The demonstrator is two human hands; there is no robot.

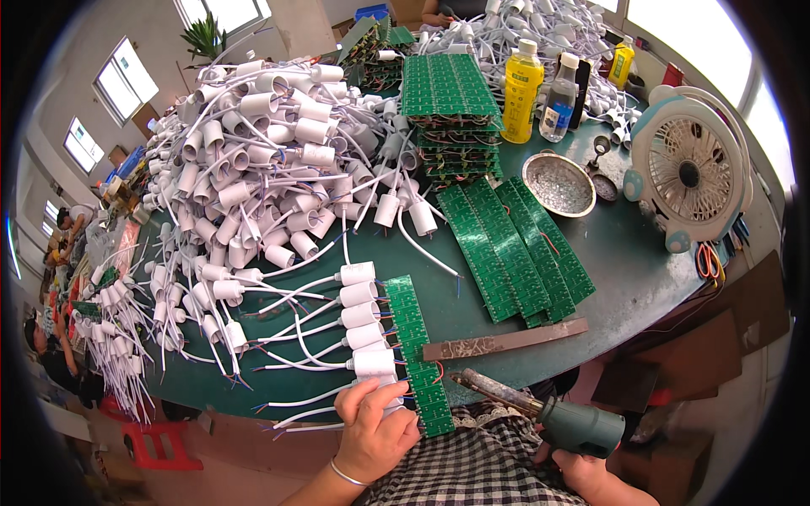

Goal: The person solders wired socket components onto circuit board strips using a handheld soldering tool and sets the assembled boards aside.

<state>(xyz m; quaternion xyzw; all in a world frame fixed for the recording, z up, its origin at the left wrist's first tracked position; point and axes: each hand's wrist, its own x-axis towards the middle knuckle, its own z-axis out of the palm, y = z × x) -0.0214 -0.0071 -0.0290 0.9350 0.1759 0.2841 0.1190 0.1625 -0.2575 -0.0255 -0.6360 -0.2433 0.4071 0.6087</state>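
Note:
A narrow green circuit board strip [407,316] lies at the table's near edge, with a row of white lamp sockets [359,293] along its left side. Thin wires run from the sockets to the board, and white cables trail left. My left hand [375,430] is closed over the nearest sockets, its fingers bent around one beside the strip. That socket is mostly hidden under the fingers. In my right hand [580,471] is a green-bodied soldering gun [582,426]. Its metal barrel points left toward the strip, with the tip apart from the board.
A large pile of white corded sockets [261,152] covers the left. Stacked circuit boards [447,88], loose board panels [498,253], a flat bar [506,339], a metal bowl [558,184], bottles [523,88] and a fan [688,164] stand behind and right.

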